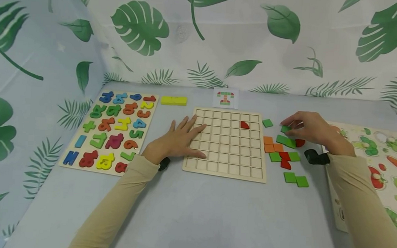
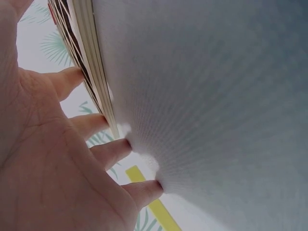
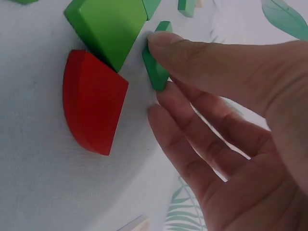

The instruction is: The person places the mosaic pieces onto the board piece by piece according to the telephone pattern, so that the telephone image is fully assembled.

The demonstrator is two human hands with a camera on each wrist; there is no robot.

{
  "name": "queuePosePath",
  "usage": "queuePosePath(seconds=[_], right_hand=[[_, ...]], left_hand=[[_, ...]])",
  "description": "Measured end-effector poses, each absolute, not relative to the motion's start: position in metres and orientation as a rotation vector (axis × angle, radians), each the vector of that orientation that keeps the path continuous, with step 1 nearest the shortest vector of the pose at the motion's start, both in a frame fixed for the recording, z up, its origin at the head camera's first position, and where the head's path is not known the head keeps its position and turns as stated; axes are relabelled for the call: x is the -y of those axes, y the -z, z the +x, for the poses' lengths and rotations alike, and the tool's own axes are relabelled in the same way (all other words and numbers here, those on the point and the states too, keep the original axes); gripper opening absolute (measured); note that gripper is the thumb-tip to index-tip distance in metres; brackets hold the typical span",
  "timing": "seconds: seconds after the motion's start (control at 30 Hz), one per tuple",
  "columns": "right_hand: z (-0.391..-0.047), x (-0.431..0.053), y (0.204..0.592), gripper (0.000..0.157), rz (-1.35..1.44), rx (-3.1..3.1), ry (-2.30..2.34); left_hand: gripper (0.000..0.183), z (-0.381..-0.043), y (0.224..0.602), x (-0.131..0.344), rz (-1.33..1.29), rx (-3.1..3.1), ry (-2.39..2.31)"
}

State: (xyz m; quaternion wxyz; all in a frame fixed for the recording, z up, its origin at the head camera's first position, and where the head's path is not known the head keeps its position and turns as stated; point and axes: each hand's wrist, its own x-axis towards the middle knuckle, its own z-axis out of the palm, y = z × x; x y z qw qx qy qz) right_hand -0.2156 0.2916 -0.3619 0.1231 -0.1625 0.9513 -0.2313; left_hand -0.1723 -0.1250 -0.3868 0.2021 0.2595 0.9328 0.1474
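A wooden grid board (image 1: 223, 171) lies on the table with one red quarter-circle piece (image 1: 244, 125) in an upper-right cell. My left hand (image 1: 178, 140) rests spread on the board's left edge, thumb and some fingertips on it; in the left wrist view other fingertips touch the table. Right of the board, my right hand (image 1: 307, 127) pinches a green square tile (image 3: 158, 62) between thumb and fingers. Close beside it in the right wrist view lie another green tile (image 3: 108, 29) and a red quarter-circle piece (image 3: 94, 103). Several green, orange (image 1: 268, 148) and red pieces lie loose nearby.
A small pattern card (image 1: 225, 98) sits behind the board. To the left are a number puzzle board (image 1: 116, 132) and a yellow block (image 1: 174, 100). A vegetable puzzle board (image 1: 360, 149) lies at the right, partly under the right forearm. A leaf-print cloth rises behind.
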Motion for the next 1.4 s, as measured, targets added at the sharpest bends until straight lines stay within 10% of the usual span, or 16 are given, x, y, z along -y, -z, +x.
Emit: queuePosePath(seconds=[1.4], right_hand=[[-0.197,-0.268,0.357,0.015,-0.672,-2.979,0.842]], left_hand=[[0.103,-0.172,0.388,0.126,0.732,-2.606,-0.434]])
